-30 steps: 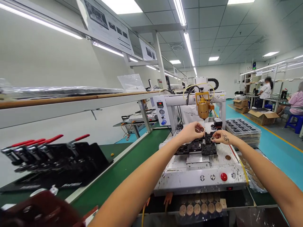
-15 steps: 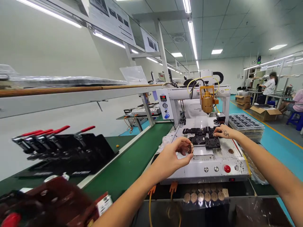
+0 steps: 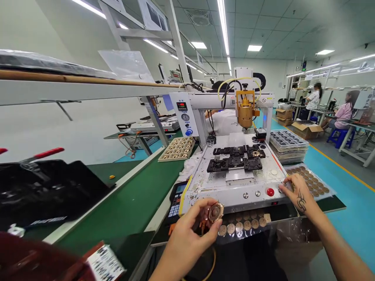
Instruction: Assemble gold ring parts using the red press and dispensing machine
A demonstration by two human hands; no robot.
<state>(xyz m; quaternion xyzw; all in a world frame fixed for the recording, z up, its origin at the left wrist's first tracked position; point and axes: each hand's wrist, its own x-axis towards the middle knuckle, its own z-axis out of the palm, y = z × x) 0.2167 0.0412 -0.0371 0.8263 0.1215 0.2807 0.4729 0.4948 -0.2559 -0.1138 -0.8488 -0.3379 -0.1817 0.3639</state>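
Observation:
In the head view, my left hand [image 3: 190, 234] pinches a round copper-coloured metal part [image 3: 216, 212] between thumb and fingers, in front of the machine's lower left. My right hand [image 3: 297, 193] is at the right end of the white front panel [image 3: 228, 201], its fingertips on the round button [image 3: 281, 188] there and partly covering it. It holds nothing that I can see. Behind the panel, black fixtures [image 3: 231, 166] lie on the machine bed. A similar round part [image 3: 256, 154] sits in the right end of the rear fixture, under the gold dispensing head [image 3: 245, 113].
A red button [image 3: 270, 192] lies left of my right hand. A keypad unit [image 3: 175, 201] stands at the machine's left, and a tray of parts [image 3: 177, 149] lies farther back. Stacked trays [image 3: 288, 142] and a sheet of round discs [image 3: 315, 183] are at the right. Co-workers sit far right.
My right hand has left the fixture and come forward to the panel button, leaving a round part in the fixture. My left hand has lowered with its part. The view has turned right.

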